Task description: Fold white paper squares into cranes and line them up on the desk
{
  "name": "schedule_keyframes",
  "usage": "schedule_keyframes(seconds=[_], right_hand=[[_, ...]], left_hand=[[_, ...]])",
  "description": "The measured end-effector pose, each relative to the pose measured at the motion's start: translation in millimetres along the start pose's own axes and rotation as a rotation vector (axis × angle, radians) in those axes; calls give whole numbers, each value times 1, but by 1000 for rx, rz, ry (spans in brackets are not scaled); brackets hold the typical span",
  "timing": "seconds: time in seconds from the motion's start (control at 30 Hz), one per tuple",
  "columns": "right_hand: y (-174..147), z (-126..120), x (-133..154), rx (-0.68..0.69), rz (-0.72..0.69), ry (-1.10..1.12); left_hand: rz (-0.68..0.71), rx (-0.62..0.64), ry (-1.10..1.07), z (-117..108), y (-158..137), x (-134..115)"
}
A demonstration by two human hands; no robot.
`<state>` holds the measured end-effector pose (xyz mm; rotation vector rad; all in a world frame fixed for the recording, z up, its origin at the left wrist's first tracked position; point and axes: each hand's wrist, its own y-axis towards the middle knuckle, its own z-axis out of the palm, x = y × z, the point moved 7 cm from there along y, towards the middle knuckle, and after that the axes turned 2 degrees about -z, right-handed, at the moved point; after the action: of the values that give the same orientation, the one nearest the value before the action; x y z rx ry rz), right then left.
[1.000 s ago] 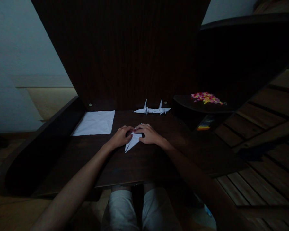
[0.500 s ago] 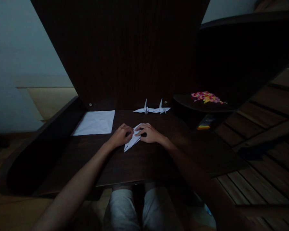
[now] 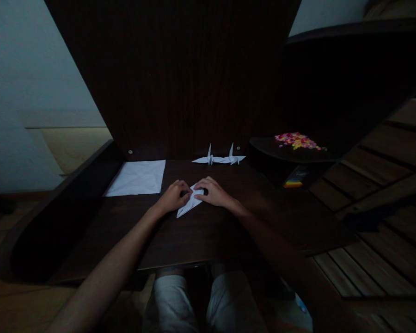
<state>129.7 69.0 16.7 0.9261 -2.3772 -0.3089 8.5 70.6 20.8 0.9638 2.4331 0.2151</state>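
Observation:
A folded white paper, narrow and pointed toward me, lies on the dark wooden desk in front of me. On its left edge, the fingers of my left hand are curled against the paper. My right hand grips its upper right side, thumb on top and fingers along the far edge. Parts of the paper are covered by my fingers. Behind it, two folded paper cranes stand side by side against the back panel. A flat, creased white sheet lies to the left.
On the right, a small raised shelf bears a heap of small pink, red and yellow pieces. Beneath it is an object with a rainbow-coloured edge. A raised side panel bounds the desk on the left.
The folded paper has turned slightly, its near tip shifting a little left. My right hand's fingers have drawn back slightly from the middle of the paper.

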Motion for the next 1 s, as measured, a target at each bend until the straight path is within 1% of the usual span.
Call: schedule_keyframes(seconds=[0.17, 0.3, 0.37, 0.5, 0.63, 0.8, 0.9, 1.0], right_hand=[[-1, 2, -4, -29, 48, -42], [-1, 10, -5, 56, 27, -29], [-2, 12, -5, 88, 39, -30], [-1, 8, -4, 66, 86, -91], [0, 3, 0, 45, 88, -152], [-1, -3, -1, 28, 105, -182], [-1, -3, 0, 27, 68, -139], [0, 0, 3, 50, 3, -78]], left_hand=[[-47, 16, -32, 0, 0, -2], [-8, 47, -22, 0, -2, -7], [3, 60, -11, 0, -2, -9], [7, 65, -25, 1, -2, -9], [21, 51, -17, 3, -3, -7], [32, 116, 16, 7, -3, -3], [37, 136, 4, 8, -2, 1], [64, 112, -14, 7, 0, 3]])
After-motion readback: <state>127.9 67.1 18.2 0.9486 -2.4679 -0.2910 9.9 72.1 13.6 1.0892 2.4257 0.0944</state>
